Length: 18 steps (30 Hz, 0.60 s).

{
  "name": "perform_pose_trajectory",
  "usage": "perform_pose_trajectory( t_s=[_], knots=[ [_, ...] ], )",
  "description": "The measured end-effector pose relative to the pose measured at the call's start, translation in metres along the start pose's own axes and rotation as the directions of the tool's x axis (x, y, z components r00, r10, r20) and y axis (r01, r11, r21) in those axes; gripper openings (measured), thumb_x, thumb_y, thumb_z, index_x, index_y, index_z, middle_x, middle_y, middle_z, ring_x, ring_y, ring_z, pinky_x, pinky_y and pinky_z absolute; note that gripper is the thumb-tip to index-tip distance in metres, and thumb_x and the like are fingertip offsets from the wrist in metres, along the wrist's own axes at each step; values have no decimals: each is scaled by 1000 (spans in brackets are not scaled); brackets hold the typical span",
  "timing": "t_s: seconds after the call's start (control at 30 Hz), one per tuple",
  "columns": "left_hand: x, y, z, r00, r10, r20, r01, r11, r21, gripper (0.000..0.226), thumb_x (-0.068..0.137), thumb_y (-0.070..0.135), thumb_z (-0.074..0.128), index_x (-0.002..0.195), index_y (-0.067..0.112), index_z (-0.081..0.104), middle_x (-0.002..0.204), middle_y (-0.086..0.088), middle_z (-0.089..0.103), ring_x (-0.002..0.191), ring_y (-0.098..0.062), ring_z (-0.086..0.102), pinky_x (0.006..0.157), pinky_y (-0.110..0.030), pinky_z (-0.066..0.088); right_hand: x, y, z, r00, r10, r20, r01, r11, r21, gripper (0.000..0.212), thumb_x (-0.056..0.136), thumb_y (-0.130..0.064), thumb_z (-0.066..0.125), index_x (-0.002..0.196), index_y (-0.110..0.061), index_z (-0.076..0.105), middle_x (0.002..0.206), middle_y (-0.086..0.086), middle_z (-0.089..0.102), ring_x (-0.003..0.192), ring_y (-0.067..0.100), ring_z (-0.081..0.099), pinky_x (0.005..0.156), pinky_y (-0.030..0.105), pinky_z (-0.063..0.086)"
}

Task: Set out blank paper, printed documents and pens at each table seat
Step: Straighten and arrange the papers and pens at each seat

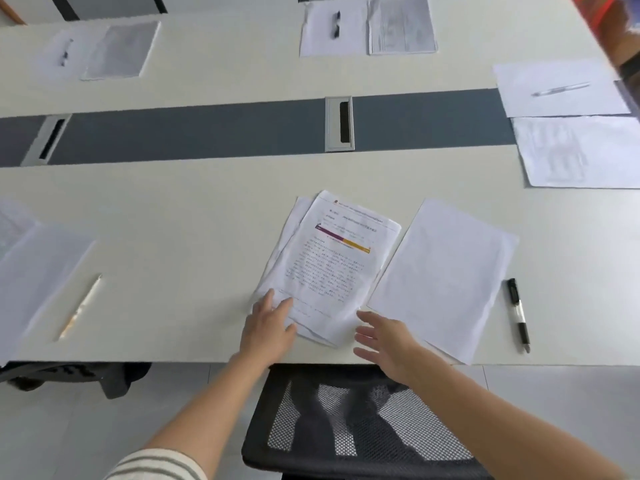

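Several white printed sheets point(332, 268), topped by a page with a purple-and-yellow bar, lie loosely stacked and tilted on the cream table top point(190, 202), close to its near edge. The left hand point(268, 327) rests with straight fingers on the stack's near left corner and grips nothing. The right hand point(384, 341) is spread open at the near right corner; contact with the paper cannot be determined. A blank white sheet point(446, 278) lies just right of the stack. A black-and-white pen point(518, 315) lies right of that sheet, apart from it. A black mesh chair point(346, 427) stands near, below the hands.
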<state>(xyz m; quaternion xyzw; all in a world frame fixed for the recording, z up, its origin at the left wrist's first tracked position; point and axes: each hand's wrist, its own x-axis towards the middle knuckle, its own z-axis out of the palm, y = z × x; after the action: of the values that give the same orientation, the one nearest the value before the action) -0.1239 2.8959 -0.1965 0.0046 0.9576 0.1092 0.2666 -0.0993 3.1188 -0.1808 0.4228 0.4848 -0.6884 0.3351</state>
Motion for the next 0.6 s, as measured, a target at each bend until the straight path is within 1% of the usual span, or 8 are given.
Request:
perform_pose_trajectory(
  t_s=[0.1,0.23,0.33,0.4,0.47,0.5,0.53,0.6],
  knots=[
    [6,-11,14,998,34,54,-42,989,143,66,93,29,46,152,30,16,162,-12,-2,149,-33,1,113,-43,28,12,-9,13,999,15,-32,-14,999,32,33,92,-25,65,116,-7,51,121,18,59,118,32,58,100,47,50],
    [-9,-25,27,995,79,65,-87,987,133,67,94,25,42,153,33,11,163,-11,-6,149,-32,-3,118,-43,19,34,-33,27,983,-71,-170,61,996,-62,32,86,-29,70,109,-7,62,103,9,67,98,26,64,97,45,50],
    [-20,-36,30,991,98,96,-111,984,136,67,95,25,41,153,34,9,163,-7,-9,150,-29,-5,119,-42,15,46,-55,44,951,-179,-253,160,983,-95,22,82,-21,72,100,-11,64,98,8,71,88,26,66,92,45,51],
    [-25,-44,29,987,113,113,-128,982,135,65,95,26,41,152,33,11,163,-5,-8,149,-28,-3,119,-43,15,51,-63,58,940,-216,-263,183,972,-145,21,85,-12,68,104,-6,63,100,12,69,87,29,64,89,46,53],
    [-24,-52,23,982,147,120,-161,980,116,62,94,29,42,152,31,18,163,-3,-1,148,-27,6,118,-42,19,51,-64,69,932,-236,-273,183,961,-207,22,87,-2,63,108,0,59,105,17,66,88,31,62,81,44,53],
    [-21,-56,18,981,160,105,-168,983,71,61,93,30,44,151,30,23,162,-3,8,146,-26,14,116,-40,23,48,-65,72,927,-259,-270,197,952,-235,20,87,0,62,106,0,59,107,17,66,89,31,62,79,42,54],
    [-14,-60,11,984,158,78,-156,987,-28,60,92,30,48,149,28,28,159,-3,20,142,-24,24,114,-37,28,43,-67,73,922,-295,-250,229,938,-261,19,87,1,62,105,0,60,109,17,67,91,32,64,81,42,54],
    [2,-64,-13,997,74,-21,-77,940,-333,63,88,26,60,146,22,36,147,-5,40,134,-24,39,109,-34,34,27,-73,74,899,-405,-165,342,886,-315,20,87,0,63,107,-2,65,111,15,70,96,32,67,86,46,56]
  ],
)
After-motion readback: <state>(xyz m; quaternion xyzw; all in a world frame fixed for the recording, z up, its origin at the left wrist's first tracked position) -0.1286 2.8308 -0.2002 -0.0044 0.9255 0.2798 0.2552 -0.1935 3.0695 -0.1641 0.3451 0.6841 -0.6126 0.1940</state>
